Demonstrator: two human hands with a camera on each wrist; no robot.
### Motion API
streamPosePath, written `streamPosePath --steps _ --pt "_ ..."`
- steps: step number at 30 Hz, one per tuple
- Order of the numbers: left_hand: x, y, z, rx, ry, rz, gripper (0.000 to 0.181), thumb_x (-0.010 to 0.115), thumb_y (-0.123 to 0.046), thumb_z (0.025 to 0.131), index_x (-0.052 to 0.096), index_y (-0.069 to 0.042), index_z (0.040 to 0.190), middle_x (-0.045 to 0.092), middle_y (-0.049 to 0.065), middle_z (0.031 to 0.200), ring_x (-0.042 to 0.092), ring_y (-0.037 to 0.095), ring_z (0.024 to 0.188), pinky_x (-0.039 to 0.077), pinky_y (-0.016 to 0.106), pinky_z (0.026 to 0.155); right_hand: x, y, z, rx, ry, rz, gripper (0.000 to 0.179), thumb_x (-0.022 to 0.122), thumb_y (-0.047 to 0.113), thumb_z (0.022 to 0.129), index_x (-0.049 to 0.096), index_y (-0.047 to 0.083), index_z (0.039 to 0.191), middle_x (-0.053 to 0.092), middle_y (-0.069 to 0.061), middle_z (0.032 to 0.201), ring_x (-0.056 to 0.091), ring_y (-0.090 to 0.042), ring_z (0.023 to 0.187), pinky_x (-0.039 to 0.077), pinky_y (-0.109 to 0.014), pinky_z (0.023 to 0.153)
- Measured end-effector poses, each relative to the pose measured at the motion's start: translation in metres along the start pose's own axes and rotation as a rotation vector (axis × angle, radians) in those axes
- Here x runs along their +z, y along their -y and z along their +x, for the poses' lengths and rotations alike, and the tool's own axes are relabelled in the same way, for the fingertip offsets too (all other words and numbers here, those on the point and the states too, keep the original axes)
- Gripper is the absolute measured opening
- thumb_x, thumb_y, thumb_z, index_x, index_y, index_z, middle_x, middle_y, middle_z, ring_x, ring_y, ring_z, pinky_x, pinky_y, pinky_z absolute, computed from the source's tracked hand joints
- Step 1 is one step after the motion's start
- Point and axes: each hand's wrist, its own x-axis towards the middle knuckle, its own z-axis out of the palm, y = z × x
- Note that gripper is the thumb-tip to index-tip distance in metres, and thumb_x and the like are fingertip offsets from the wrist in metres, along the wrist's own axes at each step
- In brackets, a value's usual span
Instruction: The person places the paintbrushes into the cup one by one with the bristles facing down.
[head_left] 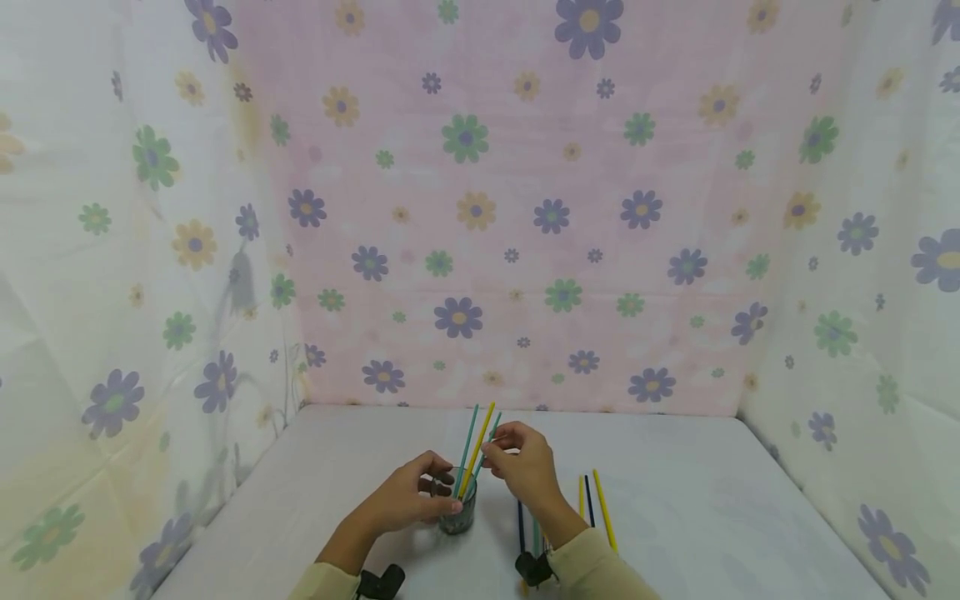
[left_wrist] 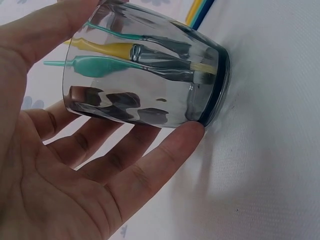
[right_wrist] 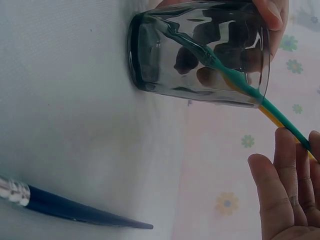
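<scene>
A clear drinking glass (head_left: 457, 522) stands upright on the table, with my left hand (head_left: 408, 498) gripping it round the side, thumb at the front. Inside, bristles down, stand a yellow paintbrush (left_wrist: 111, 48) and two green paintbrushes; their handles lean out above the rim. My right hand (head_left: 527, 468) is raised just right of the glass and pinches the upper handle of the right-hand green paintbrush (right_wrist: 274, 113) between thumb and fingers. That brush slants across the glass, its bristle end down near the base.
Several loose paintbrushes lie on the white table (head_left: 675, 500) right of the glass, among them a yellow paintbrush (head_left: 604, 510) and a dark blue paintbrush (right_wrist: 85, 209). My right forearm partly covers them. Flowered cloth (head_left: 525, 183) hangs behind and at both sides.
</scene>
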Motion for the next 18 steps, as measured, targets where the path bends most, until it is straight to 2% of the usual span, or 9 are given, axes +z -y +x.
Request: streamPosePath --steps 10,18 --pt "0.0 0.0 0.001 -0.026 -0.004 -0.022 0.064 0.088 -0.034 0.083 0.055 -0.007 0.131 0.062 0.014 0.132 0.064 0.034 0.121 0.064 0.041 0.074 0.001 -0.005 0.002 0.01 0.013 -0.026 0.027 0.078 0.021 0.093 0.069 0.006 0.114 0.075 -0.004 0.095 0.077 -0.018 0.08 0.064 -0.032 0.069" --pt "0.002 -0.002 0.001 -0.036 0.0 -0.015 0.067 0.088 -0.035 0.083 0.054 -0.006 0.132 0.062 0.013 0.132 0.063 0.034 0.122 0.064 0.041 0.074 -0.009 -0.006 0.0 -0.009 0.023 -0.084 0.028 0.078 0.025 0.094 0.069 0.009 0.114 0.075 -0.003 0.097 0.075 -0.016 0.084 0.063 -0.033 0.073"
